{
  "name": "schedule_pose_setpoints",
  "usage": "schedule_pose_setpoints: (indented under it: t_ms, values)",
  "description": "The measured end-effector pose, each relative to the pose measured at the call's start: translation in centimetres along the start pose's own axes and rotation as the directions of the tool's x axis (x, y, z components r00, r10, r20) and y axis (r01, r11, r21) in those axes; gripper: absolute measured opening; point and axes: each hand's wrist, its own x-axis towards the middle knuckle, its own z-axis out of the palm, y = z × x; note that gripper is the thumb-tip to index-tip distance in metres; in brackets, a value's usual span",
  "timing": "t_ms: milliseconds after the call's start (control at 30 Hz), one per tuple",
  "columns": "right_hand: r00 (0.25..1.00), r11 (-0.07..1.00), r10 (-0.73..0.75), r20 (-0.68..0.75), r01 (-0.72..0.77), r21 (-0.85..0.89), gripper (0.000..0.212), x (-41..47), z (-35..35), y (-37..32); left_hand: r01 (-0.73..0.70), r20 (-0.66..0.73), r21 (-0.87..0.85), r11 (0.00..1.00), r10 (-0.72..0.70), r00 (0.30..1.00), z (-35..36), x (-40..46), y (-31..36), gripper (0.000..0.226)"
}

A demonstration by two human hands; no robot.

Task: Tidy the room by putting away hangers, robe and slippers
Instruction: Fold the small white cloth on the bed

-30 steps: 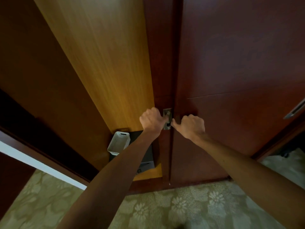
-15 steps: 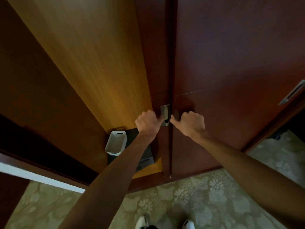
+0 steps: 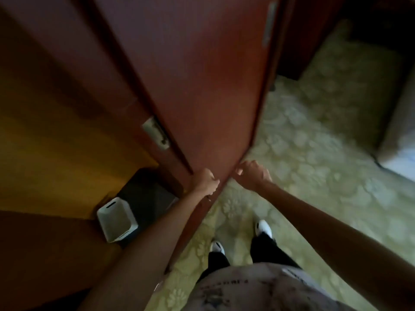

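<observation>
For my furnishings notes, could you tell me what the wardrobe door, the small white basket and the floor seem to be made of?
Wardrobe door: likely wood or veneer, reddish-brown, smooth with a dull sheen. White basket: probably plastic, with a moulded handle slot and a finely textured wall. Floor: carpet, pale green, with a raised floral pattern.

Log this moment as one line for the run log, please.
step: wardrobe door | left hand: curled by door edge, grip unclear | right hand: curled, off door | basket: inside wardrobe

The left hand's fingertips (image 3: 211, 184) are hidden behind the dark red wooden wardrobe door (image 3: 202, 86); the whole view is smeared by motion blur, and the pale bed corner (image 3: 399, 149), perhaps, is cropped at right.
</observation>
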Motion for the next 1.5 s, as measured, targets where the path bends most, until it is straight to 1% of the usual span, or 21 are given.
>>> schedule_pose_setpoints:
  t_ms: [67, 167, 233, 300, 400, 500, 600, 667, 733, 800, 900, 967, 1100, 1267, 1333, 1400, 1433, 1500]
  values:
    - [0.989, 0.987, 0.143, 0.032, -0.145, 0.071, 0.023, -2.5, 1.3, 3.8, -0.088, 0.12, 0.07, 0.994, 0.079, 0.99, 3.2, 0.9, 1.8, 0.03]
    - [0.928, 0.91, 0.365, 0.07, -0.372, 0.185, 0.021, -6.4, 3.8, 10.4, -0.233, 0.3, 0.178, 0.956, 0.173, 0.938, 8.8, 1.6, 5.6, 0.03]
    - [0.859, 0.822, 0.504, 0.085, -0.508, 0.259, 0.024, -9.8, 5.3, 14.8, -0.351, 0.413, 0.237, 0.906, 0.233, 0.88, 12.9, 1.2, 9.0, 0.028]
    - [0.778, 0.714, 0.618, 0.11, -0.614, 0.336, 0.026, -13.8, 6.1, 18.7, -0.469, 0.527, 0.301, 0.83, 0.265, 0.808, 17.3, 0.3, 12.6, 0.028]
    - [0.624, 0.499, 0.764, 0.165, -0.733, 0.462, 0.027, -20.3, 8.3, 24.3, -0.629, 0.682, 0.324, 0.707, 0.286, 0.673, 24.2, -2.6, 18.2, 0.028]
    - [0.477, 0.29, 0.857, 0.194, -0.759, 0.583, 0.033, -26.5, 11.1, 29.3, -0.74, 0.789, 0.317, 0.594, 0.267, 0.553, 31.1, -6.0, 23.2, 0.027]
    - [0.348, 0.083, 0.895, 0.281, -0.746, 0.661, 0.038, -31.9, 12.3, 32.2, -0.801, 0.858, 0.298, 0.52, 0.222, 0.463, 37.2, -9.0, 27.6, 0.023]
    - [0.274, -0.049, 0.899, 0.342, -0.712, 0.7, 0.034, -34.6, 13.4, 33.9, -0.846, 0.887, 0.281, 0.454, 0.214, 0.409, 40.4, -10.3, 30.3, 0.022]
    - [0.209, -0.157, 0.897, 0.388, -0.671, 0.724, 0.031, -36.5, 14.1, 35.6, -0.873, 0.888, 0.286, 0.396, 0.233, 0.396, 42.8, -11.0, 32.9, 0.022]
    - [0.174, -0.214, 0.898, 0.404, -0.63, 0.746, 0.031, -37.5, 14.1, 37.7, -0.888, 0.873, 0.292, 0.356, 0.28, 0.399, 44.3, -11.2, 35.4, 0.021]
    - [0.165, -0.239, 0.906, 0.39, -0.56, 0.793, 0.028, -37.6, 12.3, 41.5, -0.89, 0.848, 0.316, 0.329, 0.323, 0.421, 45.8, -10.3, 39.0, 0.021]
    - [0.178, -0.22, 0.918, 0.355, -0.514, 0.829, 0.025, -37.0, 10.2, 44.7, -0.875, 0.842, 0.316, 0.367, 0.316, 0.437, 46.9, -8.9, 41.4, 0.019]
    - [0.215, -0.12, 0.948, 0.234, -0.441, 0.89, 0.021, -35.0, 4.4, 52.5, -0.829, 0.843, 0.358, 0.429, 0.233, 0.485, 49.5, -5.5, 46.3, 0.015]
    - [0.255, 0.012, 0.962, 0.1, -0.403, 0.915, 0.019, -32.5, -3.9, 65.8, -0.77, 0.836, 0.405, 0.493, 0.14, 0.53, 54.8, -1.4, 54.7, 0.018]
    - [0.272, 0.035, 0.958, 0.089, -0.421, 0.906, 0.02, -31.9, -6.6, 71.2, -0.736, 0.821, 0.41, 0.539, 0.133, 0.555, 57.3, -0.7, 59.0, 0.024]
    - [0.291, 0.035, 0.95, 0.113, -0.458, 0.888, 0.021, -31.8, -9.2, 76.1, -0.722, 0.809, 0.407, 0.559, 0.147, 0.569, 60.0, -0.5, 63.9, 0.03]
    - [0.297, 0.028, 0.946, 0.131, -0.479, 0.878, 0.021, -32.0, -10.3, 78.4, -0.724, 0.809, 0.402, 0.561, 0.152, 0.568, 61.4, -0.8, 66.5, 0.031]
    - [0.292, 0.005, 0.942, 0.167, -0.509, 0.861, 0.021, -32.9, -12.2, 82.8, -0.723, 0.829, 0.363, 0.588, 0.151, 0.539, 64.2, -2.1, 72.4, 0.026]
